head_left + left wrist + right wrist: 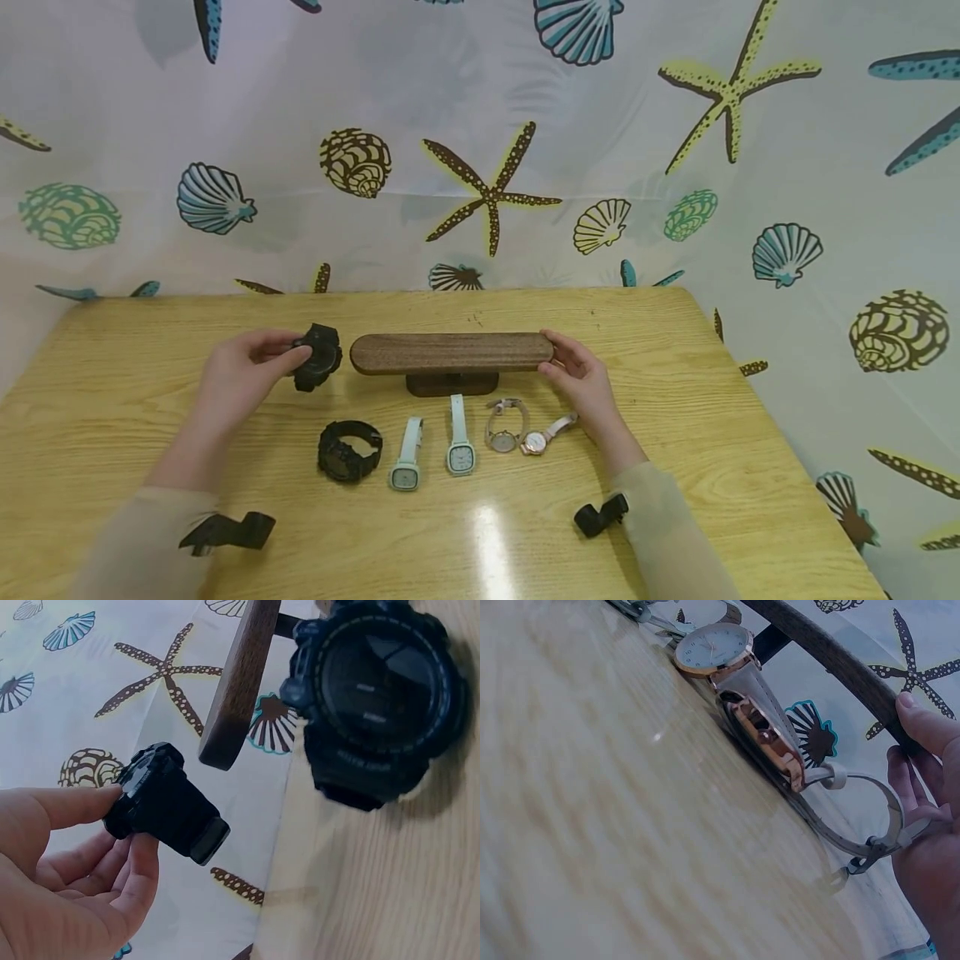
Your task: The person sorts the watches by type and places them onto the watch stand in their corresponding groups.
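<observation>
We see the left hand [250,367] reaching forward and inward, its thumb on the near side and its forefinger on the far side of a black watch [318,357]. Those fingertips are clamped on the watch case, with the other fingers bent beneath the palm, as the left wrist view shows. We find the watch clear of the table [675,517], just beyond the fingertips, its band slanting away from them and its case apart from the wooden stand [450,353].

Our right hand [587,385] angles in from the other side, wrist low and fingers forward. Thumb and fingers pinch the nearer end of the stand's bar, the thumb on its near side and the fingers on its far side. The bar runs from this grip towards the left fingertips and stops just short of the watch they hold.

Nearer to us than the left fingers lies a second black watch [341,461], its strap looped. Between the two hands, and closer to us than both sets of fingertips, are two pale green watches [405,477]. A pinkish watch [503,441] and a rose-gold watch [535,442] lie just on our side of the right fingers; whether the latter's strap touches that hand, we cannot tell.
</observation>
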